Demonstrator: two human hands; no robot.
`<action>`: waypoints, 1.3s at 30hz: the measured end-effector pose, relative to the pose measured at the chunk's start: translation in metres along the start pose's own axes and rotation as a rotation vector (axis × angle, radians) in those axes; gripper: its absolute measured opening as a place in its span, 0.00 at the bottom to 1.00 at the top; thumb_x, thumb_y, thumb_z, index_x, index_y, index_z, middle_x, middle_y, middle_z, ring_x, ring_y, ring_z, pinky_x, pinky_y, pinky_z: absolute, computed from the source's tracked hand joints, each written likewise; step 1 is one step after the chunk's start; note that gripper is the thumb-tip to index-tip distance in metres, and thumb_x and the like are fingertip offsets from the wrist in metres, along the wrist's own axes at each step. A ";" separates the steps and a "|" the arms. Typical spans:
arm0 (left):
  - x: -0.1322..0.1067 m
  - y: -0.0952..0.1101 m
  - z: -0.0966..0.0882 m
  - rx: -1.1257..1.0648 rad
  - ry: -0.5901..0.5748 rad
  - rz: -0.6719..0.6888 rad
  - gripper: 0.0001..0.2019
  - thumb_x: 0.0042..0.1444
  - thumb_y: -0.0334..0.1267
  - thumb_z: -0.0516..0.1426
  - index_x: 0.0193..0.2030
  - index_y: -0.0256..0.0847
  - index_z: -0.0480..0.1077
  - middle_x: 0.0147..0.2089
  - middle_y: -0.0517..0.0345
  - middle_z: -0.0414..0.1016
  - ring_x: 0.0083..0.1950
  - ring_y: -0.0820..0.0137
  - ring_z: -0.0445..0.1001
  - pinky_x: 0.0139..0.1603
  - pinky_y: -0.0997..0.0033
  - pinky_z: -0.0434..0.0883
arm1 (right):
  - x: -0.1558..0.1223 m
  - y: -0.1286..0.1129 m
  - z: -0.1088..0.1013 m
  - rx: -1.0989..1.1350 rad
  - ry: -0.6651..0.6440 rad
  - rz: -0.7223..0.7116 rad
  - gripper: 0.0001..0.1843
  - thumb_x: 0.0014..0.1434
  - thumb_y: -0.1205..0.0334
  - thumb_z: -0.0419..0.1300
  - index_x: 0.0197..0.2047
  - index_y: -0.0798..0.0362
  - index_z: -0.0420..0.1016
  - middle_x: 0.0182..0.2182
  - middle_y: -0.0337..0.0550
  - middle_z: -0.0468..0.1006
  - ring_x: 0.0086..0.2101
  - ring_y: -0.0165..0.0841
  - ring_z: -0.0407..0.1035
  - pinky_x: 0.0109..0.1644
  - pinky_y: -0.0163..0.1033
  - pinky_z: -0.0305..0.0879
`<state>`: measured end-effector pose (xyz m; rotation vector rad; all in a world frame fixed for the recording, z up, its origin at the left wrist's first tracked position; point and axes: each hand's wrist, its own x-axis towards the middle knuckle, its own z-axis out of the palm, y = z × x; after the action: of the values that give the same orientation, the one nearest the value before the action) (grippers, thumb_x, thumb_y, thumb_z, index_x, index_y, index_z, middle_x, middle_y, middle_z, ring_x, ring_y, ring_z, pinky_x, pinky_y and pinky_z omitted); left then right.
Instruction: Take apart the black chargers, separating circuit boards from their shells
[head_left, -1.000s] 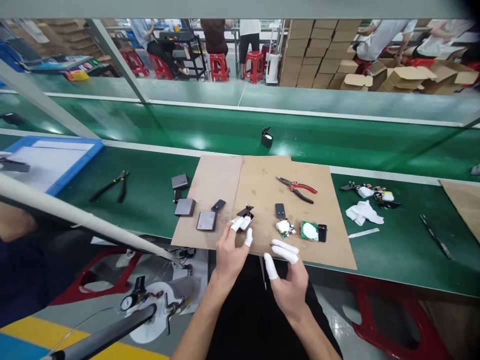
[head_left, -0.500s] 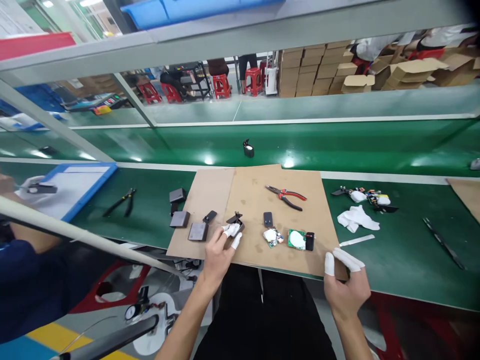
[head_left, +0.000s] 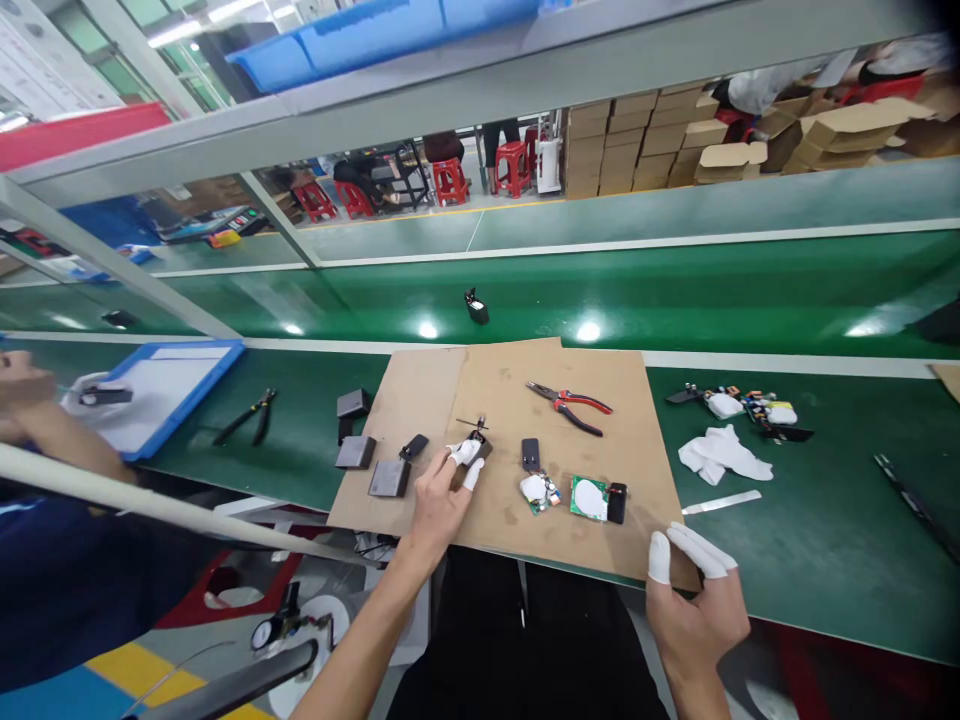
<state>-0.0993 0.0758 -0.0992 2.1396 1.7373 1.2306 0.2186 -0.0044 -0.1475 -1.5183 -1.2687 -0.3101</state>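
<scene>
My left hand (head_left: 439,500), with white finger cots, grips a small dark case (head_left: 480,452) on the cardboard sheet (head_left: 510,370). A thin black flap sticks up at the case's far end; my fingers partly hide its inside. My right hand (head_left: 697,595), also in finger cots, is held over the sheet's front right corner with its thumb and fingers apart and nothing in them. Between the hands lie a small circuit board with a white pad (head_left: 536,490), a green circuit board (head_left: 591,497) with a black piece attached, and a black cover (head_left: 531,454).
Red-handled pliers (head_left: 570,405) lie farther back on the sheet. Several grey boxes (head_left: 390,478) sit left, near black cutters (head_left: 251,415). A white cloth (head_left: 724,453), metal strip (head_left: 721,502) and tweezers (head_left: 911,505) lie right. A co-worker's hand (head_left: 26,385) works beside a blue-edged tray (head_left: 191,385).
My left hand keeps hold of the case, whose flap now shows at a different angle. My right hand stays open in about the same place. The camera's view has shifted slightly.
</scene>
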 end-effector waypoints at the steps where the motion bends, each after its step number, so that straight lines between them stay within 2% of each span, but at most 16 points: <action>1: 0.000 0.000 0.000 0.001 -0.002 0.000 0.12 0.68 0.35 0.62 0.56 0.43 0.81 0.52 0.48 0.84 0.52 0.61 0.85 0.54 0.63 0.82 | 0.000 0.000 0.000 0.001 0.004 -0.011 0.12 0.61 0.66 0.75 0.47 0.52 0.83 0.39 0.48 0.87 0.37 0.42 0.83 0.43 0.45 0.80; 4: 0.010 0.003 -0.013 -0.006 0.024 0.009 0.12 0.68 0.36 0.63 0.56 0.43 0.81 0.51 0.48 0.84 0.52 0.61 0.85 0.54 0.61 0.83 | 0.000 0.001 -0.001 0.004 -0.004 -0.033 0.13 0.61 0.67 0.75 0.48 0.52 0.83 0.39 0.48 0.87 0.37 0.41 0.82 0.44 0.44 0.79; 7: 0.026 0.012 -0.031 -0.024 0.188 0.021 0.15 0.65 0.36 0.66 0.57 0.44 0.80 0.53 0.47 0.84 0.54 0.59 0.84 0.57 0.57 0.82 | 0.000 0.002 -0.002 0.027 -0.016 -0.027 0.11 0.62 0.67 0.74 0.48 0.52 0.82 0.39 0.48 0.87 0.37 0.41 0.82 0.44 0.44 0.79; 9: 0.031 0.016 -0.035 -0.043 0.279 0.027 0.16 0.63 0.36 0.68 0.58 0.44 0.80 0.54 0.47 0.83 0.55 0.58 0.84 0.57 0.56 0.82 | 0.000 0.001 -0.002 0.032 -0.014 -0.023 0.11 0.62 0.66 0.74 0.48 0.52 0.82 0.39 0.48 0.87 0.38 0.41 0.82 0.44 0.44 0.79; 10: 0.030 0.017 -0.033 -0.050 0.267 0.027 0.17 0.63 0.36 0.68 0.58 0.44 0.80 0.54 0.48 0.83 0.55 0.58 0.84 0.57 0.56 0.83 | 0.000 0.001 -0.001 0.026 -0.013 -0.022 0.11 0.62 0.66 0.74 0.47 0.52 0.82 0.39 0.48 0.87 0.38 0.41 0.82 0.44 0.44 0.79; 14: 0.010 0.009 -0.006 -0.031 0.056 -0.013 0.13 0.66 0.36 0.64 0.57 0.44 0.81 0.52 0.48 0.84 0.52 0.60 0.85 0.54 0.60 0.83 | 0.001 0.000 -0.001 -0.010 -0.018 -0.027 0.12 0.61 0.67 0.74 0.47 0.52 0.82 0.39 0.47 0.87 0.37 0.41 0.83 0.44 0.44 0.79; 17: -0.004 -0.001 0.009 -0.021 0.031 -0.041 0.13 0.67 0.36 0.63 0.57 0.43 0.81 0.53 0.46 0.84 0.52 0.58 0.85 0.54 0.58 0.83 | 0.002 -0.001 -0.001 0.009 -0.034 -0.022 0.11 0.61 0.68 0.74 0.47 0.52 0.82 0.39 0.47 0.87 0.37 0.41 0.83 0.43 0.45 0.79; 21: 0.004 -0.002 0.000 -0.045 0.033 -0.039 0.15 0.67 0.37 0.63 0.59 0.45 0.80 0.55 0.46 0.83 0.54 0.59 0.84 0.58 0.58 0.82 | 0.002 -0.001 -0.001 0.009 -0.033 -0.035 0.11 0.61 0.68 0.74 0.47 0.52 0.82 0.39 0.48 0.86 0.37 0.41 0.82 0.42 0.45 0.79; 25: 0.018 0.008 -0.012 -0.064 0.206 -0.013 0.18 0.65 0.36 0.66 0.61 0.45 0.79 0.55 0.47 0.83 0.55 0.59 0.84 0.58 0.57 0.82 | 0.001 0.000 0.000 0.007 -0.033 -0.037 0.11 0.61 0.68 0.74 0.47 0.53 0.82 0.39 0.48 0.86 0.37 0.41 0.82 0.42 0.45 0.79; 27: 0.015 0.008 -0.009 -0.058 0.173 -0.002 0.18 0.65 0.36 0.66 0.61 0.45 0.79 0.55 0.48 0.83 0.54 0.59 0.84 0.58 0.57 0.82 | 0.000 -0.001 0.000 -0.002 -0.030 -0.042 0.12 0.61 0.69 0.74 0.47 0.52 0.82 0.39 0.48 0.86 0.37 0.41 0.82 0.43 0.46 0.80; 29: 0.007 0.003 -0.002 -0.040 0.073 -0.020 0.16 0.66 0.35 0.64 0.60 0.45 0.80 0.55 0.47 0.84 0.54 0.59 0.84 0.58 0.58 0.82 | 0.001 -0.002 0.000 -0.014 -0.030 -0.042 0.12 0.61 0.69 0.74 0.47 0.53 0.82 0.39 0.48 0.86 0.37 0.41 0.82 0.43 0.46 0.80; 31: 0.000 -0.003 0.006 -0.031 0.006 -0.062 0.14 0.67 0.36 0.63 0.59 0.44 0.80 0.56 0.46 0.83 0.54 0.59 0.84 0.58 0.59 0.82 | 0.002 -0.003 0.001 -0.013 -0.033 -0.037 0.11 0.61 0.69 0.74 0.47 0.53 0.82 0.39 0.49 0.86 0.37 0.42 0.82 0.43 0.46 0.80; 35: 0.002 -0.002 0.013 -0.158 0.009 -0.178 0.12 0.65 0.41 0.66 0.54 0.44 0.82 0.54 0.47 0.84 0.55 0.57 0.84 0.60 0.56 0.81 | 0.003 -0.005 0.001 -0.004 -0.023 -0.048 0.11 0.61 0.70 0.74 0.47 0.53 0.82 0.39 0.49 0.86 0.37 0.42 0.82 0.43 0.45 0.79; 37: 0.008 0.008 0.011 -0.378 0.086 -0.342 0.14 0.61 0.45 0.69 0.51 0.43 0.82 0.51 0.47 0.85 0.54 0.57 0.86 0.59 0.54 0.83 | 0.004 -0.004 0.001 -0.008 -0.018 -0.059 0.11 0.60 0.70 0.74 0.46 0.54 0.82 0.38 0.49 0.86 0.37 0.42 0.82 0.43 0.45 0.79; 39: 0.011 0.026 0.006 -0.710 0.166 -0.577 0.17 0.63 0.51 0.68 0.51 0.42 0.80 0.51 0.45 0.86 0.54 0.56 0.86 0.58 0.53 0.85 | 0.003 -0.003 0.000 -0.010 -0.018 -0.060 0.11 0.60 0.70 0.74 0.46 0.54 0.83 0.38 0.49 0.87 0.37 0.42 0.82 0.44 0.45 0.79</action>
<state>-0.0759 0.0784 -0.0833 1.0779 1.4812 1.5438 0.2167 -0.0030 -0.1437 -1.4963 -1.3309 -0.3431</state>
